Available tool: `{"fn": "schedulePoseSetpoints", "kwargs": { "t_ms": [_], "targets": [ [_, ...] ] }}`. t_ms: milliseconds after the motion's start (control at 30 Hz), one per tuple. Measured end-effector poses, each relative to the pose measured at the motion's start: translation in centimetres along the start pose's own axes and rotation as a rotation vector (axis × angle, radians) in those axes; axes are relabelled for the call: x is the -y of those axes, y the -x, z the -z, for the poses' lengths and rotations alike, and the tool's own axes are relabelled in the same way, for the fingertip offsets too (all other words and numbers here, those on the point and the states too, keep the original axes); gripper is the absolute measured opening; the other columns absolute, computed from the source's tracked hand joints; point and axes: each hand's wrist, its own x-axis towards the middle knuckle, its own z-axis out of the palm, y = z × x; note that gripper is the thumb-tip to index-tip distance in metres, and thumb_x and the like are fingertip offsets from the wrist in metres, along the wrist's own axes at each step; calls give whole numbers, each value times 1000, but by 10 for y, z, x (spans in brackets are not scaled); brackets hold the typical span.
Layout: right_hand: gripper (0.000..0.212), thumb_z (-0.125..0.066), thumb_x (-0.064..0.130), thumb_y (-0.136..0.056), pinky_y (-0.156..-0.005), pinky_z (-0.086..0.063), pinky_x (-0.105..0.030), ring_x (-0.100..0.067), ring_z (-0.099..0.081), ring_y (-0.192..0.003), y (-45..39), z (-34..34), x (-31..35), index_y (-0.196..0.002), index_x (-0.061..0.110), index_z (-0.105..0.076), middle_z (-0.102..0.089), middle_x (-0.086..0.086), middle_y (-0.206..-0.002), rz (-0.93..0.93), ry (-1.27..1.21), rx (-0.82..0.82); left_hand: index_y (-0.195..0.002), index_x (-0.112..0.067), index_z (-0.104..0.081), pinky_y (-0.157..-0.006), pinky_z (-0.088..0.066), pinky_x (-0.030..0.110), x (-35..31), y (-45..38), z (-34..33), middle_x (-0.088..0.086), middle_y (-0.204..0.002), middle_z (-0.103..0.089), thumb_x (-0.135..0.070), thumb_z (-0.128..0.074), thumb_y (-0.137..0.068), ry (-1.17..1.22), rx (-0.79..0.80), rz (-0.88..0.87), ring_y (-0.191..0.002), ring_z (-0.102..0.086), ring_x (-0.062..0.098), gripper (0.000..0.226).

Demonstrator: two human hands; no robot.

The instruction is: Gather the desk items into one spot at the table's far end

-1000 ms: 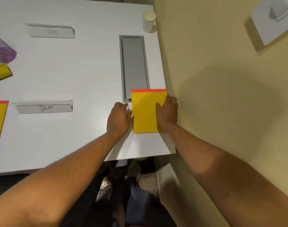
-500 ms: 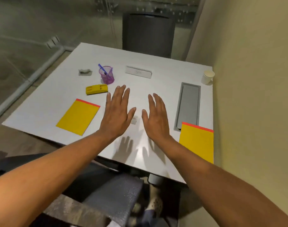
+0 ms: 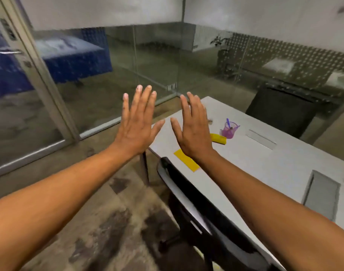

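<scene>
— What are the hands doing?

— Both are being held up in the air, palms away from the camera, fingers straight and spread, holding nothing. The left hand [image 3: 136, 124] is hovering over the floor beyond the table's left edge; the right hand [image 3: 193, 130] is hanging over the near-left part of the white table [image 3: 274, 161].

— Where are the desk items lying?

— A yellow pad [image 3: 186, 162] is lying flat near the table's left edge, partly hidden behind the right wrist. A yellow block [image 3: 219, 138] is sitting just past the right hand, its left end covered by the hand. Just beside it, a purple cup [image 3: 229, 130] is standing upright with a blue pen [image 3: 228, 121] sticking out. A white name card [image 3: 262, 138] is lying further right, its writing too blurred to read.

— Anything else hard to make out?

— A small grey thing [image 3: 209, 121] is peeking out at the right hand's edge, and it cannot be identified. A grey panel [image 3: 321, 194] is set into the table on the right. A black chair [image 3: 202, 208] is crossing the table's near edge, its lower part cut off. Another dark chair [image 3: 280, 111] is standing at the far end, with glass walls [image 3: 108, 75] behind.
</scene>
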Motion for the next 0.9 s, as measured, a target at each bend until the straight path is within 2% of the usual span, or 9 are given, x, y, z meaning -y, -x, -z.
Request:
{"fn": "schedulePoseSetpoints", "kwargs": {
  "t_ms": [167,433,633,900],
  "targets": [
    [71,-46,46,-106,-129,-17,-54,-35,-15,-161,-24,-45,127,-164,9,-27,-20,-14,-173,185,-35,64,-167,-7,-15,-130,-4,63,108,82,56,14,-177,-9,-54,-42,-107,-138,-6,152,-165,-1,32,81],
    [73,-38,54,-108,-131,-14,-53,-28,-7,-163,-14,-121,235,-166,14,-17,-13,-9,-175,377,-77,190,-167,-7,-11,-130,-6,64,206,172,95,15,-177,-4,-56,-41,-106,-315,13,364,-165,2,32,85],
    [73,-35,56,-109,-132,-9,-51,-28,-4,-163,-21,-180,263,-166,15,-15,-12,-8,-175,395,-108,203,-168,-7,-7,-131,-3,62,247,190,82,13,-178,0,-58,-37,-107,-297,53,453,-164,6,31,85],
    [74,-32,57,-109,-131,-10,-55,-30,-4,-163,-85,-257,233,-166,14,-15,-11,-10,-175,290,-60,219,-168,-8,-8,-131,-3,62,311,132,2,11,-178,0,-58,-37,-108,-254,85,366,-165,6,29,84]
  ]
}}
